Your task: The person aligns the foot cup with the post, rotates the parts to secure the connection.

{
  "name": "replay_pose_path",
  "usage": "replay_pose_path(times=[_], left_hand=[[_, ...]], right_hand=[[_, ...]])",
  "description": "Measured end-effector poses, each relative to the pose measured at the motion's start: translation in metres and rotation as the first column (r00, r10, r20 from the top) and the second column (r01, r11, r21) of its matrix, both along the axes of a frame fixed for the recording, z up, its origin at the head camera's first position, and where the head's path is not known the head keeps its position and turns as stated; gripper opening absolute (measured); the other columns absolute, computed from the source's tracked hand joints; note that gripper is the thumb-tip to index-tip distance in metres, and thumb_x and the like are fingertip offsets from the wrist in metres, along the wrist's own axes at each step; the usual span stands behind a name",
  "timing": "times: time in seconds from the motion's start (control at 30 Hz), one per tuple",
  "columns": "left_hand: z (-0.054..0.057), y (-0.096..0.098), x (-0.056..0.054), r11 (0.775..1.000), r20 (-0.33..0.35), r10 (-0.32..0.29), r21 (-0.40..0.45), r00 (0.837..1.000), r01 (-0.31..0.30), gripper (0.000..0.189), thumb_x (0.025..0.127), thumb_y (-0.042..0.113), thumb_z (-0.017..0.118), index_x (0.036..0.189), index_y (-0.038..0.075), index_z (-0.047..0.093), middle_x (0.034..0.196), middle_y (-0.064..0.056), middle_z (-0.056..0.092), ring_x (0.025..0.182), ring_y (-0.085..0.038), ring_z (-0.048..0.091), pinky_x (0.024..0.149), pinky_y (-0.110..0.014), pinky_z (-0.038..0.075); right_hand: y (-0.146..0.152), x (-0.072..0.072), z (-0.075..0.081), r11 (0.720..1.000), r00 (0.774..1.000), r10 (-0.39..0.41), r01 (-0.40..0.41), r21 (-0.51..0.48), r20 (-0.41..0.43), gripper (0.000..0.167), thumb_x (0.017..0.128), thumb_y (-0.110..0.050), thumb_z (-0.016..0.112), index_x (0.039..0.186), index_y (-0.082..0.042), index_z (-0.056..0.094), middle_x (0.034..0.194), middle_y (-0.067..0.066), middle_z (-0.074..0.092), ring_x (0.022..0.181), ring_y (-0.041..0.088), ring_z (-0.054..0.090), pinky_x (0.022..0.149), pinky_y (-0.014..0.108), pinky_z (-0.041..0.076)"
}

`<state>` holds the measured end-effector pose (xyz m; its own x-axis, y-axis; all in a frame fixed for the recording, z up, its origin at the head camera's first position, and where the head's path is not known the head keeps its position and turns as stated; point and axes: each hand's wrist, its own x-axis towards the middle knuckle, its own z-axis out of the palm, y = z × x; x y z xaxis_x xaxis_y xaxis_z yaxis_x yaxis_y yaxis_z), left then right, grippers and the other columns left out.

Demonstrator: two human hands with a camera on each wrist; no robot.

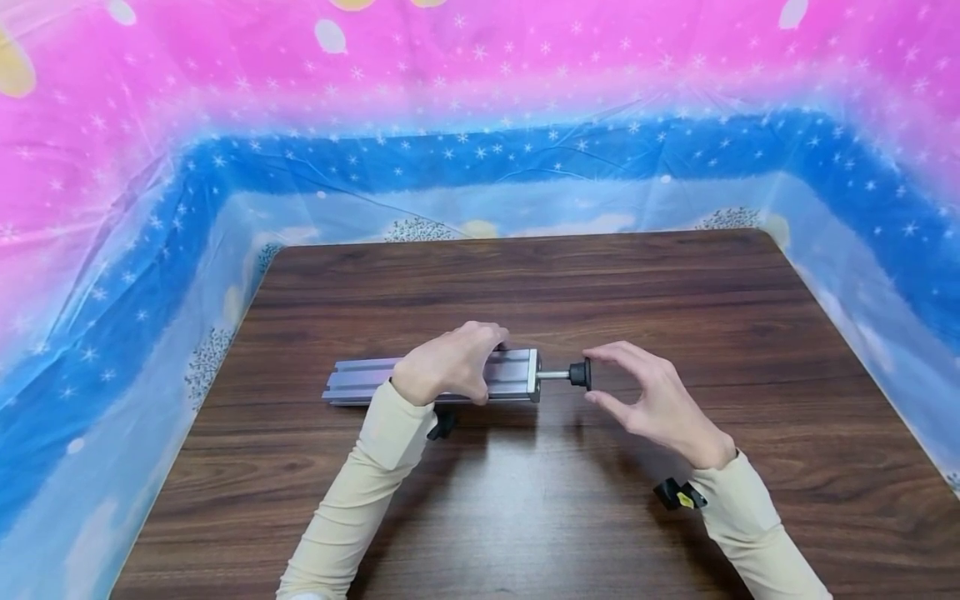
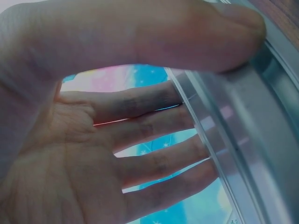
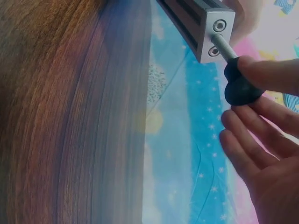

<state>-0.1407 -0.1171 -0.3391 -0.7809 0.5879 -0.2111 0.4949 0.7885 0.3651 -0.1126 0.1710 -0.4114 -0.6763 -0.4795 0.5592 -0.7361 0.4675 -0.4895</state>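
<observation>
A silver aluminium profile (image 1: 360, 382) lies lengthwise over the table in the head view. My left hand (image 1: 453, 362) grips it across the middle, the thumb (image 2: 219, 37) on the near side and the fingers on the far side. Out of the right end plate (image 1: 533, 375) sticks a metal rod (image 1: 553, 375) that carries a black levelling foot (image 1: 579, 373). My right hand (image 1: 663, 408) pinches the rim of this foot between thumb and fingers. Two screw heads (image 3: 219, 25) show on the end plate in the right wrist view, one on each side of the rod.
Dark wood-grain table (image 1: 517, 287) surrounds the profile. Patterned pink and blue cloth (image 1: 487, 158) hangs behind and along both sides of it. A black strap device sits at each wrist, the right one (image 1: 678, 494) bearing a yellow mark.
</observation>
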Motion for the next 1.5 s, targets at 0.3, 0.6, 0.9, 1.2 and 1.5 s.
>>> replay_pose_path(times=[0.3, 0.6, 0.9, 1.2, 1.5], left_hand=[[-0.0011, 0.0, -0.0002, 1.0, 0.003, -0.006, 0.006, 1.0, 0.006, 0.059, 0.065, -0.006, 0.076, 0.122, -0.001, 0.061, 0.101, -0.007, 0.061, 0.087, -0.02, 0.051, 0.073, -0.03, 0.046], [-0.0044, -0.0008, -0.0004, 1.0, -0.002, -0.002, 0.008, 1.0, 0.002, 0.059, 0.064, -0.005, 0.078, 0.121, -0.001, 0.062, 0.102, -0.008, 0.062, 0.088, -0.02, 0.051, 0.074, -0.031, 0.047], [-0.0027, -0.0027, -0.0008, 1.0, 0.0, 0.003, 0.02, 1.0, -0.003, 0.06, 0.064, -0.005, 0.078, 0.121, -0.001, 0.062, 0.102, -0.008, 0.062, 0.087, -0.02, 0.052, 0.073, -0.032, 0.047], [-0.0024, -0.0036, -0.0001, 1.0, -0.004, -0.004, 0.013, 1.0, 0.005, 0.061, 0.065, -0.003, 0.078, 0.123, -0.002, 0.061, 0.105, -0.009, 0.063, 0.088, -0.02, 0.052, 0.075, -0.031, 0.047], [-0.0036, -0.0036, 0.0003, 1.0, -0.006, -0.01, 0.024, 1.0, 0.01, 0.061, 0.064, -0.004, 0.077, 0.123, -0.002, 0.061, 0.103, -0.008, 0.062, 0.087, -0.02, 0.051, 0.074, -0.031, 0.047]], right_hand=[[0.0006, 0.0003, -0.0002, 0.998, 0.995, -0.042, 0.039, 0.042, 0.095, 0.026, 0.086, -0.018, 0.08, 0.111, -0.014, 0.074, 0.103, -0.007, 0.073, 0.095, 0.012, 0.071, 0.082, 0.037, 0.056], [-0.0025, 0.0022, -0.0004, 0.994, 0.958, -0.097, 0.08, 0.073, 0.271, 0.024, 0.098, -0.03, 0.067, 0.113, -0.013, 0.073, 0.105, -0.004, 0.074, 0.093, 0.01, 0.072, 0.076, 0.034, 0.06], [-0.0014, 0.0024, -0.0016, 1.0, 1.0, -0.014, 0.014, 0.011, 0.02, 0.063, 0.077, -0.012, 0.086, 0.135, -0.009, 0.062, 0.126, 0.008, 0.067, 0.119, 0.021, 0.063, 0.103, 0.026, 0.045], [-0.0025, 0.0014, -0.0021, 1.0, 1.0, -0.007, 0.007, 0.013, 0.012, 0.05, 0.081, -0.011, 0.082, 0.129, -0.012, 0.067, 0.12, 0.002, 0.071, 0.112, 0.018, 0.067, 0.096, 0.029, 0.049], [-0.0041, 0.0015, -0.0018, 0.998, 0.993, -0.056, 0.052, 0.041, 0.1, 0.021, 0.091, -0.016, 0.074, 0.112, -0.012, 0.073, 0.102, -0.006, 0.073, 0.094, 0.01, 0.07, 0.081, 0.037, 0.056]])
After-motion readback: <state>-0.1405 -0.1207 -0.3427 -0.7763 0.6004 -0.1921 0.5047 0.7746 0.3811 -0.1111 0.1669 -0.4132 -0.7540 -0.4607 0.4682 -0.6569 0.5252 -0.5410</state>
